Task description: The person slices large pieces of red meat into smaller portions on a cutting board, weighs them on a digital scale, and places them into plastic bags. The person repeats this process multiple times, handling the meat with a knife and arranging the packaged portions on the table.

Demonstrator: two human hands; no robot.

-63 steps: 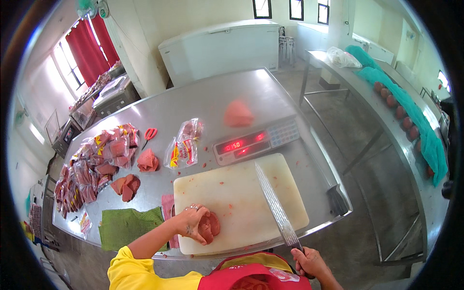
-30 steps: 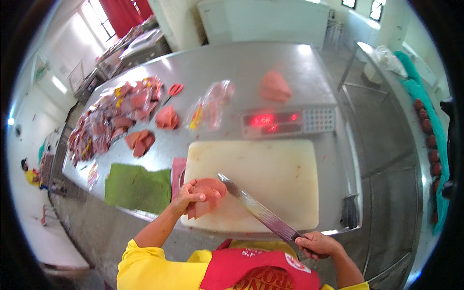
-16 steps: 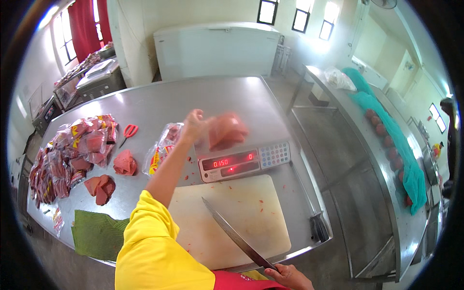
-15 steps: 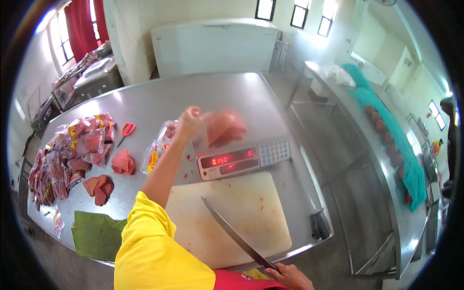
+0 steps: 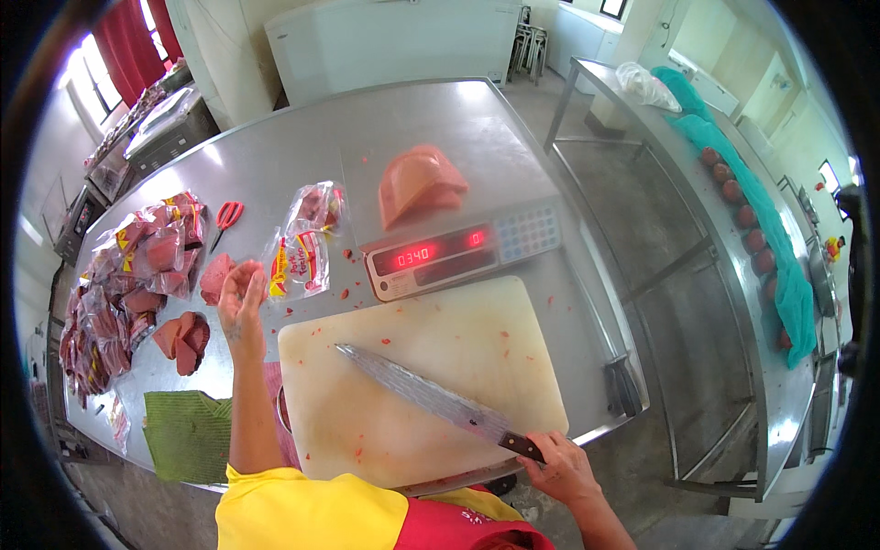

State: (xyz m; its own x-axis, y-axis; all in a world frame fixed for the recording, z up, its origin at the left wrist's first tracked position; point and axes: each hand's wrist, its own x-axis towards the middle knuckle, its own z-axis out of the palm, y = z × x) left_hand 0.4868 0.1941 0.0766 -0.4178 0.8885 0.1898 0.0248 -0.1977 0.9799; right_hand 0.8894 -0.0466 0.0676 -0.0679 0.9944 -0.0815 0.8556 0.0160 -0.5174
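Observation:
My right hand (image 5: 559, 467) grips the dark handle of a long knife (image 5: 417, 390), whose blade lies flat over the white cutting board (image 5: 316, 403) and points to the far left. My left hand (image 5: 244, 291) is raised left of the board, empty, with its fingers loosely bent and apart. It is nearest to a small pile of pink meat slices (image 5: 215, 275), which it partly covers. A larger stack of meat slices (image 5: 420, 188) rests on a digital scale (image 5: 435, 261) with a lit red display. Another pile of meat slices (image 5: 187, 341) lies nearer me.
Many clear packs of sliced meat (image 5: 115, 293) are heaped at the left. Red-handled scissors (image 5: 227, 218), printed plastic bags (image 5: 307, 243) and a green cloth (image 5: 188, 435) lie on the steel table (image 5: 275, 147). A black-handled tool (image 5: 621, 385) lies along the right edge. A second table (image 5: 779, 449) stands to the right.
My left hand has moved from beside the scale back left to the small meat pile. The knife has shifted farther over the board, its blade now turned flatter. The scale's reading has changed.

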